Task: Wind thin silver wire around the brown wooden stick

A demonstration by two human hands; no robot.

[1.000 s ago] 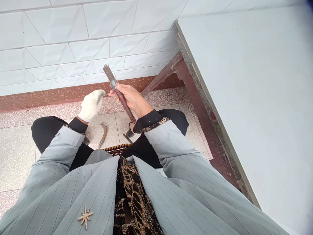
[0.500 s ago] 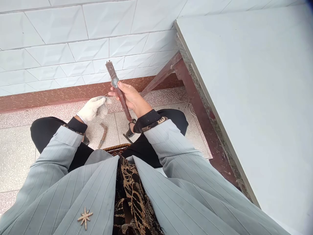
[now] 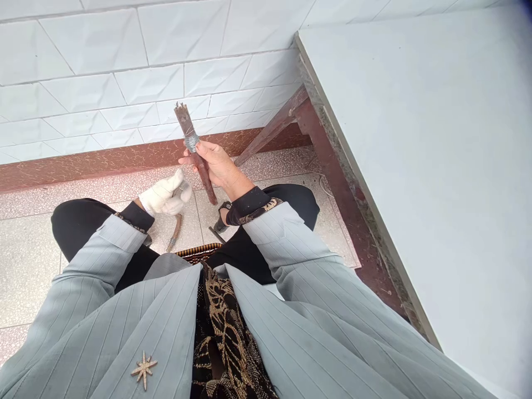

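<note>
My right hand (image 3: 216, 165) is bare and closed round a dark brown stick (image 3: 185, 123) that points up and away, with grey wire wound round it just above my fingers. My left hand (image 3: 165, 194) wears a white knit glove and is curled low over the floor, its fingers closed. It hovers right above a curved rusty tool (image 3: 176, 229) lying on the tiles; I cannot tell whether it grips that tool. A thin wire seems to run from the stick toward the glove.
A white tabletop (image 3: 415, 138) with a dark edge fills the right side, with its brown wooden leg (image 3: 274, 128) slanting to the tiled wall (image 3: 103, 66). My knees in black trousers flank the speckled floor (image 3: 25, 260). A woven basket rim (image 3: 199, 253) shows at my lap.
My gloved left hand has dropped from beside the stick down toward the curved tool on the floor and curled shut. The right hand has tilted the stick a little more upright.
</note>
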